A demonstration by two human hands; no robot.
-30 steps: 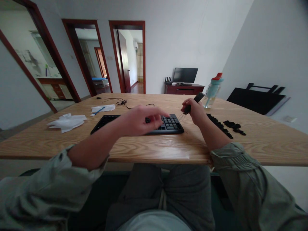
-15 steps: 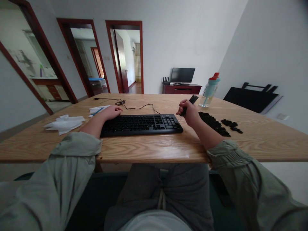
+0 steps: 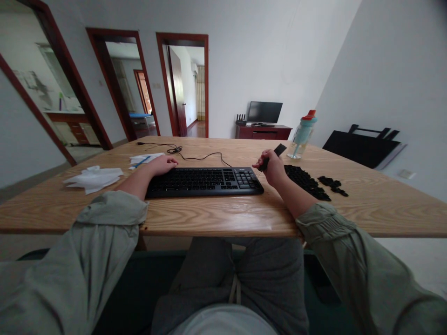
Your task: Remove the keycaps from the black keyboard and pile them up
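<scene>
A black keyboard (image 3: 206, 180) lies across the middle of a wooden table (image 3: 223, 209). My left hand (image 3: 161, 164) rests at the keyboard's far left corner, fingers curled on its edge. My right hand (image 3: 271, 166) hovers just right of the number pad, shut on a slim black tool (image 3: 275, 153) that sticks up and to the right. Rows of loose black keycaps (image 3: 306, 180) lie right of that hand, with a smaller pile (image 3: 332, 184) beyond them.
White tissues (image 3: 93, 177) and a paper with a blue pen (image 3: 144, 160) lie at the left. The keyboard's cable (image 3: 181, 150) runs to the far edge. A teal bottle (image 3: 302, 135) stands at the back right. Doorways, a monitor and a black folded frame stand behind.
My left hand has gone from over the number pad to the keyboard's far left corner. My right hand has kept hold of the black tool and hardly moved.
</scene>
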